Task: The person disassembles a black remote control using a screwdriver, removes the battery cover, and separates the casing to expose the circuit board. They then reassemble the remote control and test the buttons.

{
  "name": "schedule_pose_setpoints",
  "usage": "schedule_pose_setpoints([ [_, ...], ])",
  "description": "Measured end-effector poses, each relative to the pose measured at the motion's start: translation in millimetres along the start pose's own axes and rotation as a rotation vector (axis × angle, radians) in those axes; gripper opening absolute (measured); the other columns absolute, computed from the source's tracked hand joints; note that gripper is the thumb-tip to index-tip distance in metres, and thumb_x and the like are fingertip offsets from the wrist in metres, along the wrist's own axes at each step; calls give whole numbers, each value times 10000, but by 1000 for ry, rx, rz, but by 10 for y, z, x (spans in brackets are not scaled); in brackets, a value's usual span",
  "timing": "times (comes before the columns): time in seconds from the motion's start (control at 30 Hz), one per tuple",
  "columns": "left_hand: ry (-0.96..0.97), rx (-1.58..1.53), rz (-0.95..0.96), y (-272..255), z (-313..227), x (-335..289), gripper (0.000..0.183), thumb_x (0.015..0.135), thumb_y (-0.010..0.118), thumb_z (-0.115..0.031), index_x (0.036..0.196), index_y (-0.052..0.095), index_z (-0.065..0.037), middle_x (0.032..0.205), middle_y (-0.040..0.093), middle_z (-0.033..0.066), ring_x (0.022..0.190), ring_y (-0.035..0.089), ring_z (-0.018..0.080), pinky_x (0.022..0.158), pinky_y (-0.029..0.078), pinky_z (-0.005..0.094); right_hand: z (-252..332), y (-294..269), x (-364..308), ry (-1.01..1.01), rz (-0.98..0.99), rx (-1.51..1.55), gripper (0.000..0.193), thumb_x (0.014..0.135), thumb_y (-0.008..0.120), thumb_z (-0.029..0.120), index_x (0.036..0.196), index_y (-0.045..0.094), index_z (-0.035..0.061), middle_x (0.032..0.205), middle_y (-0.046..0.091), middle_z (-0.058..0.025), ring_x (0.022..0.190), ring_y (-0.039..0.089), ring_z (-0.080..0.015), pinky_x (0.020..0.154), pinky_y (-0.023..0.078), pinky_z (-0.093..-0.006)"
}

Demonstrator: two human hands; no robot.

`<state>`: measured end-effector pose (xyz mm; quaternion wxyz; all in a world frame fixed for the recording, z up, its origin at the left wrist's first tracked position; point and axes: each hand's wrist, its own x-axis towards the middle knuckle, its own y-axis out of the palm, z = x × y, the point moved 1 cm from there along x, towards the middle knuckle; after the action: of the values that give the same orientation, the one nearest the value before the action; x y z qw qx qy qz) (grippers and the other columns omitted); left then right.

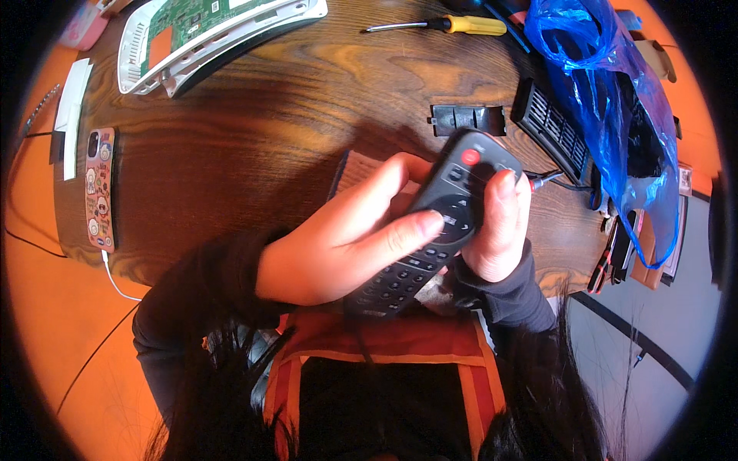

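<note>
A black remote control (419, 265) with a red button is held up over the near side of the wooden table, tilted with its top end toward the far right. My left hand (354, 230) is closed around it, thumb lying across the round navigation pad and fingers hidden behind. At the upper right edge of the remote, my right hand (500, 223) also grips it, with its thumb near the upper buttons. Just beyond the remote lies a small black battery cover (467, 121). A brown textured pad (355, 175) shows partly behind my left hand.
A white casing with a green circuit board (200, 42) sits far left. A yellow-handled screwdriver (473, 25) lies at the far side. Blue plastic bag (596, 84) and black slotted part (555, 131) are at right. A phone (100, 188) with a cable lies on the left.
</note>
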<state>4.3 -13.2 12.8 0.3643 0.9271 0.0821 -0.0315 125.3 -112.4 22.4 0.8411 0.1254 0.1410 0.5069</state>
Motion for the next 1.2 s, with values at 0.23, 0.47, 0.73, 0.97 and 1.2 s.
schedule_pose_setpoints([
  [0.23, -122, -95, -98, 13, -18, -9, 226, 954, 392, -133, 1130, 419, 7, 908, 576, 73, 761, 584, 124, 668, 471, 256, 22, -32, 59, -7, 79, -22, 217, 906, 484, 217, 943, 508, 5, 722, 570, -39, 508, 481, -43, 450, 371, -176],
  [0.47, -21, 448, -136, -57, -22, -34, 362, 955, 338, -198, 1251, 356, 10, 1049, 552, 161, 806, 615, 191, 704, 517, 299, 60, -30, 38, -51, 7, -420, 153, 810, 633, 109, 875, 523, 26, 700, 547, 20, 547, 433, -5, 481, 338, -153],
  [0.73, -108, 143, -152, 11, -95, -53, 245, 945, 422, -198, 1060, 496, 6, 772, 582, 47, 656, 545, 99, 603, 437, 249, 63, -8, 50, -50, 68, -444, 98, 841, 590, 103, 808, 550, 20, 599, 548, 0, 542, 483, -28, 481, 364, -182],
  [0.97, -9, 369, -77, 1, -64, -24, 339, 948, 383, -307, 1070, 473, -4, 747, 604, 84, 628, 601, 152, 555, 480, 260, 70, 7, 65, -51, 141, -488, 238, 903, 460, 159, 800, 560, -30, 612, 589, -68, 552, 573, -128, 519, 435, -253],
  [1.2, -118, 377, -64, 28, -91, -85, 287, 950, 387, -279, 973, 491, -12, 704, 598, 67, 562, 577, 136, 526, 462, 255, 121, 21, 9, 96, 204, -320, 229, 902, 457, 131, 814, 590, -34, 676, 592, -97, 603, 579, -158, 562, 446, -272],
])
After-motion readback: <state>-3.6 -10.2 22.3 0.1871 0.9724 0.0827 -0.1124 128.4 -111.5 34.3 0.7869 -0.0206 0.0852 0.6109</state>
